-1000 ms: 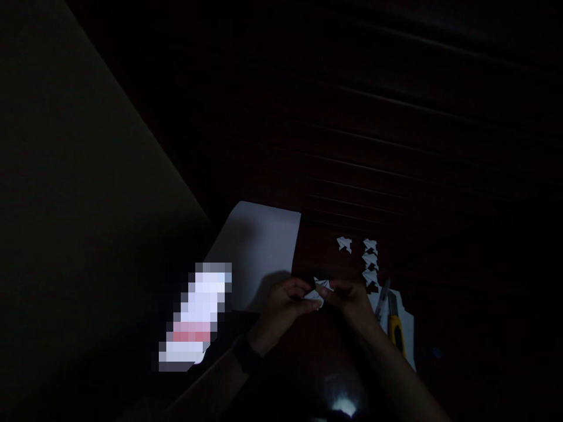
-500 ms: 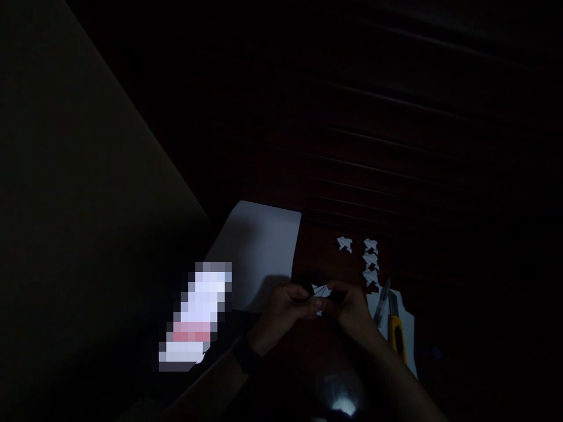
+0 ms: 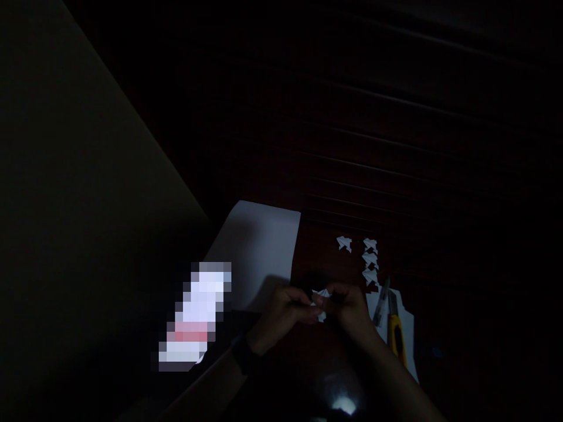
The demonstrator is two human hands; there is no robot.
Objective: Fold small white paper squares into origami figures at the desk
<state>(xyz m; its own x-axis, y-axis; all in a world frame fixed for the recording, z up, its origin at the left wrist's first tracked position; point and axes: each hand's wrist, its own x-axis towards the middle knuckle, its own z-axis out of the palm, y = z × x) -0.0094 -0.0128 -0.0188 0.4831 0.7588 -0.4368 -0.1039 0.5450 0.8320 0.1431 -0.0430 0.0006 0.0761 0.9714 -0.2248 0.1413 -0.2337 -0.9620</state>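
A small folded white paper piece is pinched between both hands low in the middle of the view. My left hand, with a dark band on its wrist, grips its left side, fingers closed. From the right, my right hand holds it with thumb and fingers, the thumb lying across the folds. Part of the paper is hidden by the fingers, and its lower tip pokes out below them. Beyond the hands lie a single folded paper figure and a column of three similar figures.
A large white sheet lies left of the figures. A bright, pixelated oblong is at lower left. On the right, a yellow cutter and a clear pen-like object rest on white papers. The scene is very dark.
The held paper has tilted slightly, and its lower tip now shows lower down. My right thumb has shifted up over it, and my left fingertips have moved slightly lower.
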